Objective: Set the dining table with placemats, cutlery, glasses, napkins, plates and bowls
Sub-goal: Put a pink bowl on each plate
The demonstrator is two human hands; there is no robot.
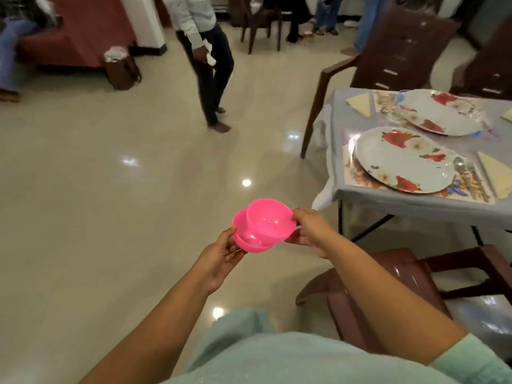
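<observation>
Two pink plastic bowls sit partly nested in front of me above the floor. My right hand [310,231] pinches the rim of the upper pink bowl [267,220], which is tilted and half lifted out. My left hand [219,259] holds the lower pink bowl [243,239] from underneath. At the right stands the dining table [388,198] with a grey cloth. On it lie two floral placemats, each with a white flowered plate [401,159], [440,112], folded cream napkins [496,173], [360,103] and a spoon [461,164].
A brown chair [382,286] stands just right of me, and another chair [388,59] at the table's far side. A person [205,51] stands on the shiny cream floor ahead. A brown bin [122,67] and a red-draped table are at back left.
</observation>
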